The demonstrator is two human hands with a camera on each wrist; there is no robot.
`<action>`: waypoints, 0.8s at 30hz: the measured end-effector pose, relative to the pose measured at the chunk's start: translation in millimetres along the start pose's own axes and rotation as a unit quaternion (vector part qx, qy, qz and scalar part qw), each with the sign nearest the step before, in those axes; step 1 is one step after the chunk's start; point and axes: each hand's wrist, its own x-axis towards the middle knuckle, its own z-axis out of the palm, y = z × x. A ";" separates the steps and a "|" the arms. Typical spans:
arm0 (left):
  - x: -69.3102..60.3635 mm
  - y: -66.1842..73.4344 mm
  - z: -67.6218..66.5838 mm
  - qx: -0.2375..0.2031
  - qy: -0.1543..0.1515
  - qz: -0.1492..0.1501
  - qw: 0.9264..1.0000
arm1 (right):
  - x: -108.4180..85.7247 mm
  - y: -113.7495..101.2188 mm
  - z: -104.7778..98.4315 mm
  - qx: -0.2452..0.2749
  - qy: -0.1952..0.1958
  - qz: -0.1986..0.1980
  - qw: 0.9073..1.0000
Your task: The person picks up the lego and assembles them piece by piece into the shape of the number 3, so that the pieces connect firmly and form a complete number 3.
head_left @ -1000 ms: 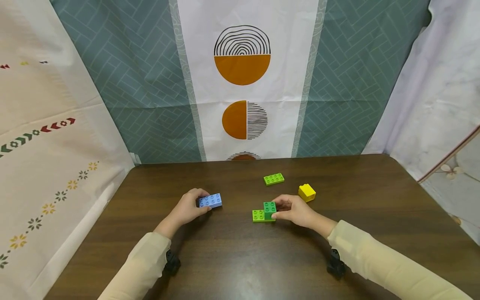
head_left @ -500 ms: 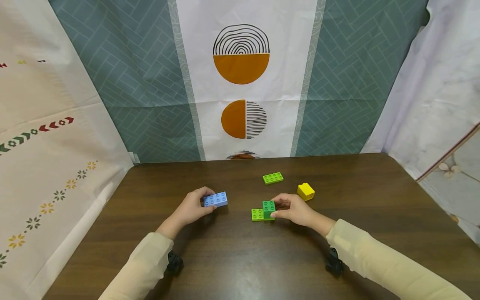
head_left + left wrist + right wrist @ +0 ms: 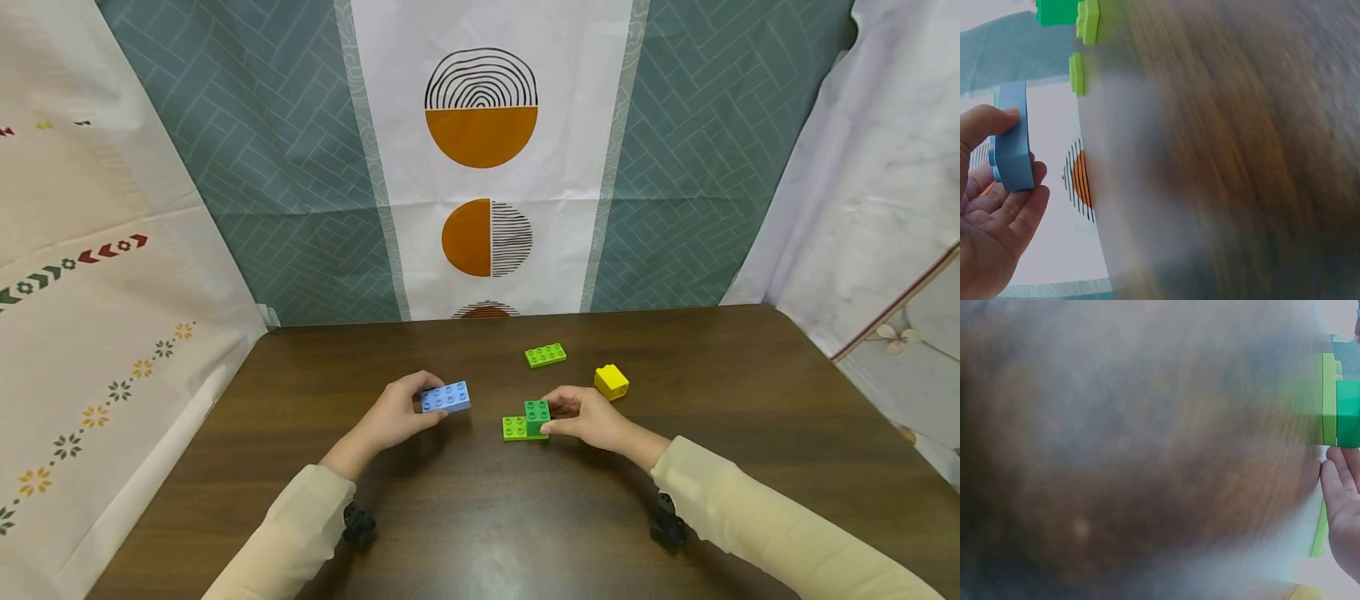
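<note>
Pinching blue brick (image 3: 447, 397), left hand (image 3: 395, 412); green block (image 3: 537, 410) on lime plate (image 3: 513, 428), right hand (image 3: 594, 419); yellow block (image 3: 611, 382), second lime plate (image 3: 545, 355) beyond.

A brown wooden table (image 3: 480, 517) bears a yellow block (image 3: 611, 382) and, farther back and to the left, a flat lime brick (image 3: 545, 355); behind hangs a teal and white curtain (image 3: 570, 167) with orange-and-black circles (image 3: 467, 237), a patterned cream cloth (image 3: 82, 350) on the left, a pale cloth (image 3: 847, 192) on the right
</note>
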 end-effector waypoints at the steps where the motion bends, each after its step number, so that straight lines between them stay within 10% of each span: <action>1: 0.5 1.5 0.4 -0.002 0.000 0.002 1.000 | 0.2 -0.1 -0.2 0.000 0.000 0.000 1.000; 24: 7.4 22.7 18.9 -0.089 0.007 0.050 0.995 | -1.1 -0.9 1.0 0.005 -0.002 -0.004 1.000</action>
